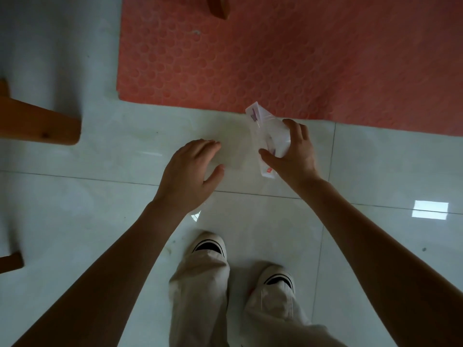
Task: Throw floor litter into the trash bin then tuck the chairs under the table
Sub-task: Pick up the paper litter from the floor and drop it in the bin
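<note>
A crumpled white and clear plastic wrapper [269, 132] with small purple and red print is gripped in my right hand [293, 154], just in front of the mat's near edge. Part of the wrapper sticks out above my fingers and a bit shows below my thumb. My left hand [191, 171] hovers over the pale tiled floor [100, 209] to the left of it, fingers loosely spread and holding nothing. No trash bin is in view.
A salmon-pink patterned mat [275, 58] covers the floor ahead. Wooden furniture legs stand at the left [40, 123], lower left [10, 261] and top centre [219, 6]. My feet in white shoes [209, 246] and beige trousers are below.
</note>
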